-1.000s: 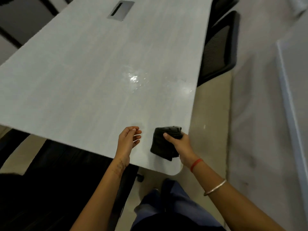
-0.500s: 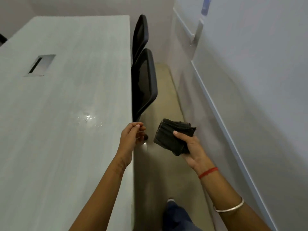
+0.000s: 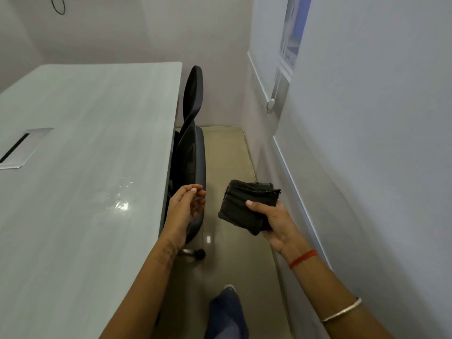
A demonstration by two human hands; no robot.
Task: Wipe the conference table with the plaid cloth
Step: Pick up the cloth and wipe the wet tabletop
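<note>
The pale grey conference table (image 3: 80,167) fills the left half of the view, with a small wet, glistening patch (image 3: 122,199) near its right edge. My right hand (image 3: 274,218) grips a folded dark cloth (image 3: 244,204) in the air over the aisle floor, to the right of the table. My left hand (image 3: 186,206) hovers just past the table's right edge, fingers loosely curled and holding nothing that I can make out.
Two black office chairs (image 3: 193,143) are pushed in along the table's right side. A narrow tiled aisle (image 3: 225,167) runs between them and the wall (image 3: 367,143) on the right. A metal cable hatch (image 3: 22,148) sits in the table top at left.
The view has swung from the table's end to its right side. Both hands have left the table top and now hang over the aisle, with the cloth still in my right hand.
</note>
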